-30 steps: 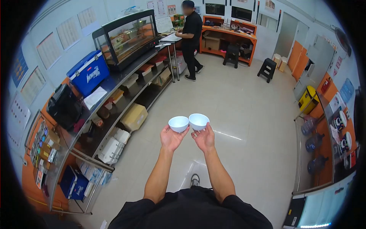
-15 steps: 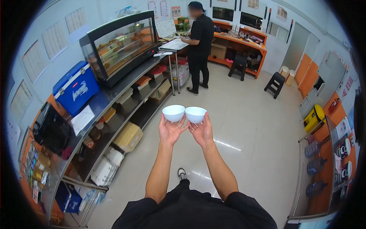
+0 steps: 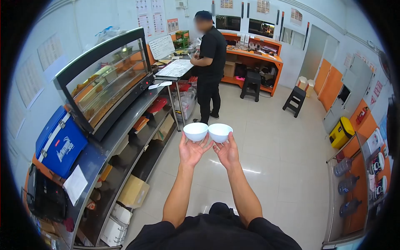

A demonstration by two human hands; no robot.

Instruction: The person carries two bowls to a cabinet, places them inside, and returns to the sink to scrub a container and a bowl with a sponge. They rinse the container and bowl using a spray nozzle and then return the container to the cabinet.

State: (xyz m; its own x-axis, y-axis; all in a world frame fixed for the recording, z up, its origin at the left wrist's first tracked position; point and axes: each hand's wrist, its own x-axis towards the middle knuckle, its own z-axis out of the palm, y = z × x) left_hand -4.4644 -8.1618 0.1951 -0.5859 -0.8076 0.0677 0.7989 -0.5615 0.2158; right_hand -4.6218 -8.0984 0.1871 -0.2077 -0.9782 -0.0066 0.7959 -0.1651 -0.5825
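Two white bowls are held up side by side in front of me, their rims touching or nearly so. My left hand [image 3: 192, 153] supports the left bowl [image 3: 195, 132] from below, its fingers around the base and side. Under the right bowl [image 3: 220, 133] is my right hand [image 3: 226, 152], gripping it the same way with the thumb up its outer side. Both bowls are upright, and no contents show in them. My fingertips beneath the bowls are partly hidden.
A person in black [image 3: 209, 62] stands by a small table [image 3: 177, 68]. Along the left runs a metal counter [image 3: 98, 160] with a glass food warmer [image 3: 108, 79] and a blue cooler box [image 3: 62, 141]. Black stools [image 3: 294, 101] stand on the tiled floor; a rack [image 3: 333, 200] with water bottles is at right.
My view has moved forward, bringing the person and the food warmer closer. Both hands still hold the bowls, which sit slightly lower and further right in view.
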